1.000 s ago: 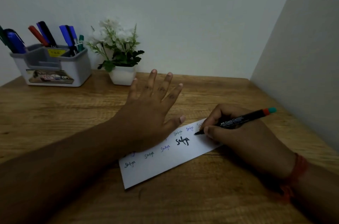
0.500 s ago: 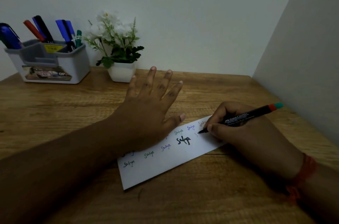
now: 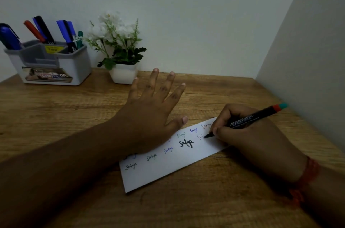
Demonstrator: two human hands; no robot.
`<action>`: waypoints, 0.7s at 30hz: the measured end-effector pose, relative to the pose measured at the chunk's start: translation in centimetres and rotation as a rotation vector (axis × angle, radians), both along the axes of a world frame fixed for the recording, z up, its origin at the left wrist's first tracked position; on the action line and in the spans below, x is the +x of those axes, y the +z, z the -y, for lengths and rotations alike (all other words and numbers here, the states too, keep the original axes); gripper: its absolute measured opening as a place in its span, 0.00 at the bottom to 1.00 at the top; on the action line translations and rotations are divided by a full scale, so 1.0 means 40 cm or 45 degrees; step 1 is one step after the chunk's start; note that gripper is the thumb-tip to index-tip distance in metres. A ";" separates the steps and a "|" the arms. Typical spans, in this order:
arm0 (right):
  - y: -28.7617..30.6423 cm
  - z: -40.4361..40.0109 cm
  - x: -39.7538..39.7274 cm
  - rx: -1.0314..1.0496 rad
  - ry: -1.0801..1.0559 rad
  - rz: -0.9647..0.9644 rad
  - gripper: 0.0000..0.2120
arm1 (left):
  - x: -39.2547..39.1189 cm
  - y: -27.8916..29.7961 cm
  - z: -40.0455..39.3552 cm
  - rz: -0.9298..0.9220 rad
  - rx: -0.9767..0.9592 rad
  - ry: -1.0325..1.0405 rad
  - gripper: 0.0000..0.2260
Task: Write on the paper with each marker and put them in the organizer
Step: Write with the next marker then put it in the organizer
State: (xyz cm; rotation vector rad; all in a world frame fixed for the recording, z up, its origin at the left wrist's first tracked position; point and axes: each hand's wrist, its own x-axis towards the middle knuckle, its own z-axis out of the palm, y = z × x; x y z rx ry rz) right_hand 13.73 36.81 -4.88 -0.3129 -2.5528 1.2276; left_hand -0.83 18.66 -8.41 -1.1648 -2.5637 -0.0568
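The right hand (image 3: 248,134) grips a black marker (image 3: 248,118) with an orange band and teal end cap, fingers and thumb curled round the barrel. Its tip touches the white strip of paper (image 3: 168,168), just after the freshly written letters "Sal". The paper lies slantwise near the middle of the wooden desk (image 3: 65,115), closer to the right edge, and bears several small copies of one word in blue, green and black, plus a bolder black one. The left hand (image 3: 147,115) lies flat with fingers spread straight, its heel and thumb pressing on the paper's upper edge, fingertips out on the bare wood. At the desk's far left corner stands a grey organizer (image 3: 74,67) holding blue, red, black and green markers (image 3: 69,35) upright or leaning. Just beside it, against the wall, sits a white pot of white flowers (image 3: 123,73).
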 end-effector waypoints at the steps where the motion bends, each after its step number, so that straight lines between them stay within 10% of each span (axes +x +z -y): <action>1: 0.000 -0.001 0.001 -0.006 -0.005 0.000 0.05 | 0.000 0.000 0.000 0.000 -0.002 0.001 0.34; 21: 0.004 0.000 0.003 -0.023 -0.054 0.003 0.04 | 0.000 0.000 -0.001 -0.007 -0.004 0.009 0.34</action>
